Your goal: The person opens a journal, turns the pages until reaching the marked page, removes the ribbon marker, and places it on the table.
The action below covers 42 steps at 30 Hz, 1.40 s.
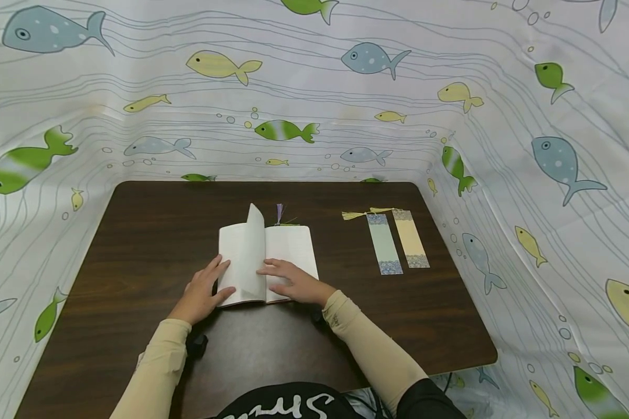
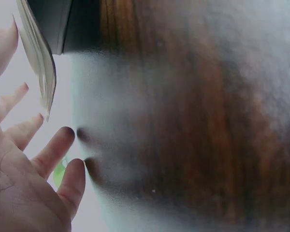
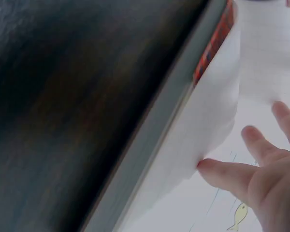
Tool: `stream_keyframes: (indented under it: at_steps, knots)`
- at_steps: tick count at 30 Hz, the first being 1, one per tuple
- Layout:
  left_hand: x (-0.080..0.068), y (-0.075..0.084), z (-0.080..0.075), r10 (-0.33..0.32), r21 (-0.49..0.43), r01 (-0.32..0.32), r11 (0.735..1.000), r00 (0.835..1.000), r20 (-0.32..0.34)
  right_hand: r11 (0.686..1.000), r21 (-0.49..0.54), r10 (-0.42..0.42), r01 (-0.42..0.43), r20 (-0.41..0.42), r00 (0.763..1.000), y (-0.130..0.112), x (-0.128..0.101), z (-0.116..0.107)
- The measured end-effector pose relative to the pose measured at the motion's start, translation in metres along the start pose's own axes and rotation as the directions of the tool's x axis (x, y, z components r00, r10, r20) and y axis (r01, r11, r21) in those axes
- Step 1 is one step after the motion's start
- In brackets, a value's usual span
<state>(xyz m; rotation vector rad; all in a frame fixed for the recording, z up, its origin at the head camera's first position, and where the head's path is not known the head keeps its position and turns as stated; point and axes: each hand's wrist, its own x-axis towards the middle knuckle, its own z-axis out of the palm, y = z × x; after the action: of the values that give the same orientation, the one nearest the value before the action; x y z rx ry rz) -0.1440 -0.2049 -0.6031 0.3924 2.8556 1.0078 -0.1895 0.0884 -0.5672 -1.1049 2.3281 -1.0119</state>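
An open book with blank white pages lies in the middle of the table. One leaf stands partly raised near the spine. My left hand is at the left page's outer edge, thumb over its lower corner; fingers are spread in the left wrist view. Over the right page, my right hand reaches toward the spine with extended fingers; its thumb touches a page in the right wrist view. A purple tassel sticks out past the book's top. A red patterned strip shows at the book's edge.
Two tasselled bookmarks, one pale green and one yellow, lie side by side on the right of the dark wooden table. A fish-patterned curtain surrounds the table's back and sides.
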Motion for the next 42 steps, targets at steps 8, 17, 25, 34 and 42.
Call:
stream_keyframes:
  at_steps: [8, 17, 25, 34, 42]
  knots:
    - [0.000, -0.001, -0.001, 0.031, -0.044, -0.032, 0.999, 0.999, -0.026, 0.971, -0.239, 0.041, -0.018, 0.095, 0.995, -0.007, 0.000, 0.014]
    - [0.004, -0.007, -0.002, 0.053, -0.152, -0.059, 0.987, 0.998, -0.043, 0.956, -0.290, 0.062, -0.034, 0.089, 0.994, -0.007, -0.001, 0.023]
    - [0.000, -0.004, -0.013, -0.044, -0.352, 0.017, 0.936, 0.997, -0.068, 0.941, -0.337, 0.046, -0.016, 0.081, 0.996, -0.010, 0.001, 0.024]
    - [0.005, -0.007, -0.009, 0.029, -0.239, -0.046, 0.970, 0.997, -0.076, 0.934, -0.355, 0.064, -0.036, 0.065, 0.996, -0.009, 0.001, 0.029]
    - [0.005, -0.003, -0.004, 0.013, -0.024, -0.013, 1.000, 1.000, -0.020, 0.932, -0.362, 0.066, -0.037, 0.067, 0.996, -0.013, -0.001, 0.026]
